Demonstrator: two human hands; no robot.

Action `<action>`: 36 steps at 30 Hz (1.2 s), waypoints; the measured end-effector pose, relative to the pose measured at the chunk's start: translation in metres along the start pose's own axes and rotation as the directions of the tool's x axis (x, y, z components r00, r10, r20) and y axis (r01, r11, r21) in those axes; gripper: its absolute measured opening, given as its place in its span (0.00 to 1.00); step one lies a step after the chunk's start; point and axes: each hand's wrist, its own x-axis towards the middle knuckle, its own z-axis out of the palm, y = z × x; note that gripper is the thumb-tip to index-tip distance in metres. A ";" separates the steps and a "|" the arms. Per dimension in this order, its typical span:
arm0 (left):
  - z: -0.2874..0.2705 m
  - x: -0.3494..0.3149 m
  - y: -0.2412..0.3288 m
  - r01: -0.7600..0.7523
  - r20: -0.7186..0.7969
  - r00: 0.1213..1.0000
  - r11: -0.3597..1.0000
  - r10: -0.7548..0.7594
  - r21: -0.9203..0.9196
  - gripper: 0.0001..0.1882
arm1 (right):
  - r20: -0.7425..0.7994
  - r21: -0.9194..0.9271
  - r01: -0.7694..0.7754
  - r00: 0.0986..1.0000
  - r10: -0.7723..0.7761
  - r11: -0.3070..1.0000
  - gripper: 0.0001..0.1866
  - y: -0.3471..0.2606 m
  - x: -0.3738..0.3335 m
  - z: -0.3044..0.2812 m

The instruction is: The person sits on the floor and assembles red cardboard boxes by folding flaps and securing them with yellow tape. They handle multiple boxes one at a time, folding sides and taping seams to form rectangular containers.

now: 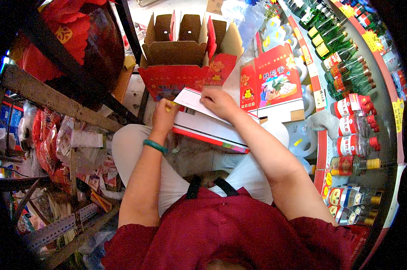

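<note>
A flat cardboard carton point(212, 130), white on top with a red edge, rests across my lap. Its white flap point(195, 97) is lifted, with a dark slot beneath. My left hand point(164, 115) is closed at the carton's left end. A small yellow bit shows at its fingers; I cannot tell what it is. My right hand point(218, 103) holds the white flap from above, fingers curled on it. Beyond my hands, red cartons point(174, 76) stand with brown inner flaps raised. To the right lies a flat printed red carton point(275, 83).
On the right, a shelf point(322, 148) carries green bottles point(331, 40) and red-capped bottles point(352, 126). Large clear jugs point(302, 139) stand below its edge. At left are a metal-framed rack point(54, 94) with bagged goods point(48, 139) and red cloth point(61, 40).
</note>
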 end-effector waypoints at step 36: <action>-0.026 0.013 0.040 -0.026 0.207 0.978 0.995 0.005 0.099 0.22 | 0.265 -0.255 0.108 0.964 -0.038 0.961 0.09 -0.017 -0.009 -0.022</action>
